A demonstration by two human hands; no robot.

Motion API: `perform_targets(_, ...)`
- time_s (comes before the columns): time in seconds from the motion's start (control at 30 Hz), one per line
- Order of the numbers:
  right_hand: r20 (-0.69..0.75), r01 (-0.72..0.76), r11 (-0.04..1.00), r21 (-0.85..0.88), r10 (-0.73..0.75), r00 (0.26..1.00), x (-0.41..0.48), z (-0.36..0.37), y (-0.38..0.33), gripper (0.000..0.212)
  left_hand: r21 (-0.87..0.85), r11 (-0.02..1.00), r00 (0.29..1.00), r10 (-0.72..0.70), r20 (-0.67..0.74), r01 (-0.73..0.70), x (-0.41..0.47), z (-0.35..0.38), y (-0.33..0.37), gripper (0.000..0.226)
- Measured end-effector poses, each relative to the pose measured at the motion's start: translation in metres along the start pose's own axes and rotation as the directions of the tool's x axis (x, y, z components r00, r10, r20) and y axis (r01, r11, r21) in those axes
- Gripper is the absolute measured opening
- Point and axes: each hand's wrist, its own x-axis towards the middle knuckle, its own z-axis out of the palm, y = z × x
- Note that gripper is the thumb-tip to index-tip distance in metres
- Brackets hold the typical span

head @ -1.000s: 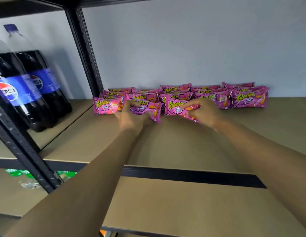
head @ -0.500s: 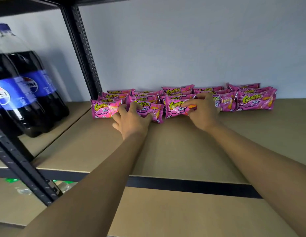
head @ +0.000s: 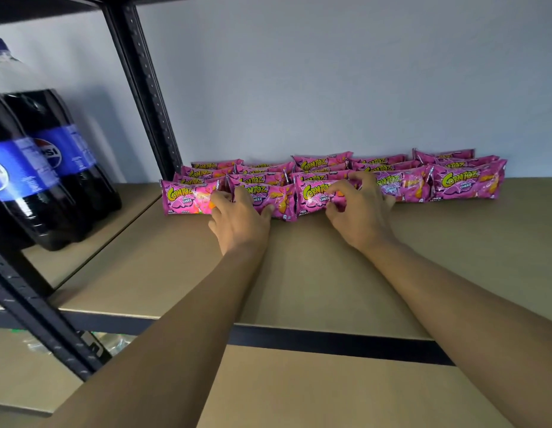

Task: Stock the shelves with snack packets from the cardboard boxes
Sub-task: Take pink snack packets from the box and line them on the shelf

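Observation:
Several pink Corntoz snack packets (head: 466, 183) stand in rows at the back of a brown shelf board (head: 299, 273), against the wall. My left hand (head: 237, 223) rests with spread fingers against the front of the second packet (head: 268, 196) in the front row. My right hand (head: 361, 214) has its fingers curled over the third packet (head: 314, 194), with thumb and forefinger pinching its right end. Both forearms reach in over the shelf's front edge.
Large Pepsi bottles (head: 61, 168) stand on the neighbouring shelf at the left, behind a black metal upright (head: 145, 88). A black front rail (head: 330, 341) edges the shelf. Below it lies another brown board (head: 299, 393). The shelf is bare in front of the packets and at the right.
Both hands pushed their packets back into the front row. The left hand let go and now rests against its packet. The view moved closer and a little left.

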Motion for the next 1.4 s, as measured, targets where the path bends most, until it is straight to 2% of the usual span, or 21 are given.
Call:
perform_targets(0.1, 0.003, -0.001, 0.997, -0.078, 0.002, 1.0, -0.001, 0.001, -0.001, 0.025, 0.075, 0.997, 1.0, -0.005, -0.007, 0.006, -0.001, 0.0, 0.0, 0.043)
perform_targets(0.2, -0.022, -0.009, 0.989, -0.145, 0.006, 1.0, -0.002, 0.002, -0.002, 0.026, 0.053, 0.998, 0.999, -0.044, 0.024, 0.042, -0.001, -0.001, 0.003, 0.04)
perform_targets(0.47, -0.004, 0.059, 0.982, -0.18, -0.061, 0.998, 0.002, 0.008, 0.0, 0.032, 0.047, 0.998, 0.999, -0.05, 0.022, 0.049, -0.001, 0.003, 0.0, 0.039)
perform_targets(0.77, 0.042, 0.063, 0.974, -0.218, -0.055, 0.998, 0.002, 0.008, -0.001, 0.034, 0.052, 0.998, 0.996, -0.034, 0.083, 0.029, 0.002, 0.007, -0.001, 0.034)
perform_targets(1.1, -0.06, 0.074, 0.992, -0.104, -0.08, 0.995, -0.005, -0.001, -0.004, 0.029, -0.011, 1.0, 0.998, 0.008, 0.061, -0.008, -0.011, -0.006, 0.003, 0.031)
perform_targets(1.23, -0.055, 0.079, 0.995, -0.053, -0.082, 0.995, -0.018, -0.02, -0.011, 0.03, -0.04, 0.999, 0.994, 0.012, 0.105, -0.007, -0.027, -0.022, 0.004, 0.032)
perform_targets(1.33, -0.013, 0.027, 0.999, 0.048, -0.026, 1.0, -0.038, -0.037, -0.021, 0.026, -0.038, 0.999, 0.984, 0.015, 0.177, -0.008, -0.043, -0.043, 0.002, 0.028)
perform_targets(1.4, 0.012, 0.044, 0.983, 0.177, -0.047, 0.999, -0.059, -0.049, -0.029, 0.022, -0.106, 0.994, 0.983, 0.034, 0.178, -0.016, -0.058, -0.061, 0.0, 0.022)
